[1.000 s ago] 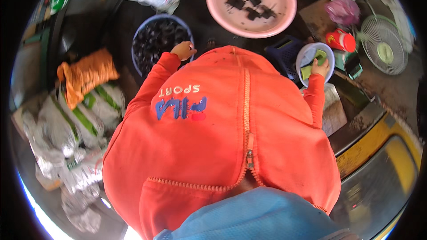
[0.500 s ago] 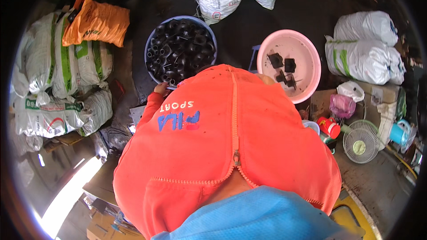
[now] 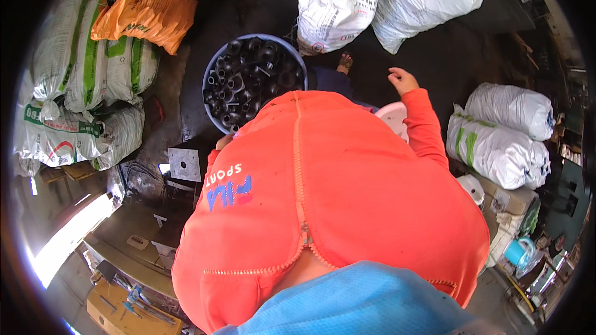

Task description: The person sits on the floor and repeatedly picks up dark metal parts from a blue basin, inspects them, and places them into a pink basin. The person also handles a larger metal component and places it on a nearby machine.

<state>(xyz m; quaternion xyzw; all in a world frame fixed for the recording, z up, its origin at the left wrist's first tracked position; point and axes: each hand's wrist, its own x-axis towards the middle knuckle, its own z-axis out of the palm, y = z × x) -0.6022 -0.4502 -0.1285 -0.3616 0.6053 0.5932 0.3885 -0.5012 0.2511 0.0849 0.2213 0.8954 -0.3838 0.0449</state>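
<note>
Out to the right, past the pink basin [image 3: 392,118], my right hand [image 3: 403,79] is held up with its fingers loosely bent and a little apart. Nothing shows in it. Most of the pink basin is hidden by my orange jacket and sleeve. My left hand [image 3: 225,141] is by the near left rim of a blue basin [image 3: 207,90], its fingers mostly hidden. Heaped black plastic parts [image 3: 248,71], some with round tube ends, fill the blue basin.
An open white sack [image 3: 338,9] and another white sack [image 3: 425,3] stand ahead. White sacks [image 3: 59,56] and an orange bag [image 3: 146,9] are piled at left, rolled white sacks [image 3: 496,142] at right. A foot [image 3: 345,62] shows beyond the basin. A metal box [image 3: 184,163] is near my left arm.
My right hand, hidden before, has come out to the right and forward. The view has shifted; the pink basin is now mostly covered by my body. My left hand stays by the blue basin.
</note>
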